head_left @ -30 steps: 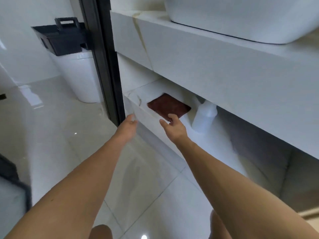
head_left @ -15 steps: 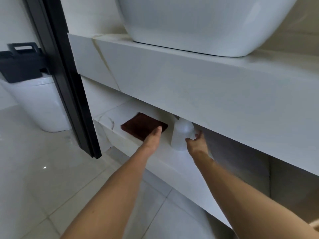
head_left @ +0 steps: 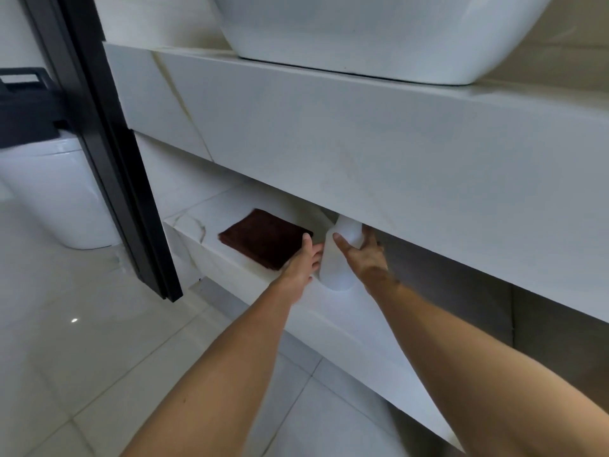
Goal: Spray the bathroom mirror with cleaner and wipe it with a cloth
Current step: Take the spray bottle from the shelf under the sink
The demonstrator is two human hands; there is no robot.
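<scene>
A folded dark brown cloth [head_left: 260, 237] lies flat on the low white shelf [head_left: 197, 239] under the vanity. Right of it stands a white cleaner bottle [head_left: 334, 268], its top hidden under the counter's front panel. My right hand [head_left: 361, 255] wraps the bottle, thumb on its left side and fingers round its right. My left hand [head_left: 301, 263] reaches with straight fingers to the cloth's near right corner and touches its edge. No mirror is in view.
A white basin [head_left: 379, 34] sits on the thick white counter [head_left: 329, 127] above the shelf. A black door frame [head_left: 108, 153] stands at left, with a white toilet [head_left: 56, 192] and a black caddy [head_left: 26, 107] behind it. Pale floor tiles lie below.
Both hands went forward onto the shelf. My right hand closed round the bottle it was just reaching for. My left hand slid to the cloth's right corner.
</scene>
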